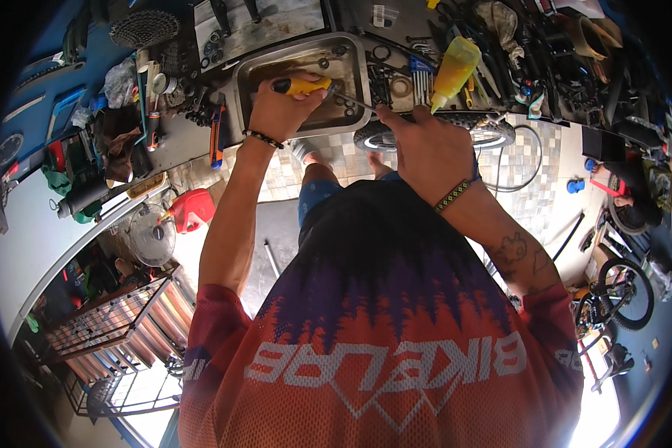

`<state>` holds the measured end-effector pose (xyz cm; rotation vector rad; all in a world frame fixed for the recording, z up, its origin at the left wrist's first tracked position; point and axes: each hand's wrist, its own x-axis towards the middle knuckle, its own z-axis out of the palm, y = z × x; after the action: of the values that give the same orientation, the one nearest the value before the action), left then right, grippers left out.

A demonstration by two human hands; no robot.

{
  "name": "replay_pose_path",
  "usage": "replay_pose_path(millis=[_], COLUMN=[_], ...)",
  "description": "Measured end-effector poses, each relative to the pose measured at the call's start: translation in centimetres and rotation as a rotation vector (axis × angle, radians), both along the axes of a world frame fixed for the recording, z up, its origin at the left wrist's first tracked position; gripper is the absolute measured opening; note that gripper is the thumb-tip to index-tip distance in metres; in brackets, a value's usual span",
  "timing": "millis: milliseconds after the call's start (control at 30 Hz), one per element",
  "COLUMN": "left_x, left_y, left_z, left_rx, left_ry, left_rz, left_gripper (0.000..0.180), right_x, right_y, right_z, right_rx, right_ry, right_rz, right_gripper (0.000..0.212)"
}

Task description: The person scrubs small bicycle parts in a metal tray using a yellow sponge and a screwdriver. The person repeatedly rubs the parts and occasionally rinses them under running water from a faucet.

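Note:
My left hand (282,112) is closed around the yellow and black handle of a screwdriver (306,85), over a metal tray (365,71). The screwdriver's thin shaft slants right and toward me, across the tray. Its end meets the fingertips of my right hand (433,149), at the tray's near right corner. The right fingers are bent and closed, but what they hold there is hidden under the hand. Several small dark rings and round parts (350,106) lie in the dirty tray. A yellow squeeze bottle (455,67) lies just beyond my right hand.
The bench is crowded with tools. An orange and blue cutter (217,134) lies left of the tray, and a cassette (145,28) farther back. Below the bench edge stands a wheel (493,134). A red jug (193,210) and a fan (152,235) are at left.

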<state>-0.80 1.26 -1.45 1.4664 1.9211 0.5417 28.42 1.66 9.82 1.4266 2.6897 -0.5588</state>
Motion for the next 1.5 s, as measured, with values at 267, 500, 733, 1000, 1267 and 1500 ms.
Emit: replay_pose_path(millis=[267, 500, 733, 1000, 1267, 1500], left_x=[-0.1, 0.1, -0.9, -0.9, -0.3, -1.7], left_y=[0.1, -1.1, -0.3, -0.5, 0.4, 0.7], left_z=[0.0, 0.6, -1.2, -0.4, 0.5, -1.1], left_rx=[0.166, -0.007, 0.222, -0.030, 0.132, 0.187], left_ry=[0.220, -0.228, 0.111, -0.046, -0.206, 0.234], left_rz=[0.022, 0.194, -0.013, 0.125, 0.080, -0.001], left_gripper=[0.031, 0.018, 0.024, 0.030, 0.030, 0.029], right_x=[0.3, -0.3, -0.3, 0.0, -0.8, -0.5], right_y=[0.1, 1.7, 1.2, 1.9, 2.3, 2.7], right_z=[-0.7, -1.8, -1.1, -0.7, -1.1, -1.0], right_rx=[0.010, 0.103, 0.015, 0.045, -0.069, -0.046], right_ry=[-0.007, 0.024, 0.014, 0.027, -0.028, -0.019], right_rz=[-0.005, 0.006, 0.017, -0.031, 0.004, -0.009], right_gripper=[0.050, 0.053, 0.052, 0.050, 0.079, 0.080])
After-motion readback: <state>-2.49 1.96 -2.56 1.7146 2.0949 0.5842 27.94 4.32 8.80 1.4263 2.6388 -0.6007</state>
